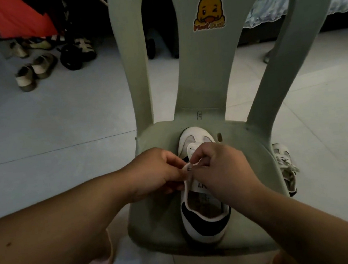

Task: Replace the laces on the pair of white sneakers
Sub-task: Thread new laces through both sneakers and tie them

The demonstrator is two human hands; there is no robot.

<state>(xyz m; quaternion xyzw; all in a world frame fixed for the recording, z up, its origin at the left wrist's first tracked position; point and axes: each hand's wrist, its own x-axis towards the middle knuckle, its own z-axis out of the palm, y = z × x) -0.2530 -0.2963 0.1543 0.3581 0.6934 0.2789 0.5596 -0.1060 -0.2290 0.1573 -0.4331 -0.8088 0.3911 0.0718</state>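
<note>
Sneaker (200,223): on chair (155,209) seat, toe pointing away. Likely light, with a soft upper and a stiffer sole. Left hand (158,172) pinches the eyelet edge, fingers curled. Right hand (219,165) pinches what looks like a thin lace (196,163), probably limp and best gripped near its tip. Second sneaker (284,163): on the floor beside the chair, laced.

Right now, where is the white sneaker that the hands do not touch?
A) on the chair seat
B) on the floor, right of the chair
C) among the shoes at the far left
B: the second sneaker lies on the floor past the chair's right edge, while the left hand and right hand pinch the sneaker on the seat.
</note>
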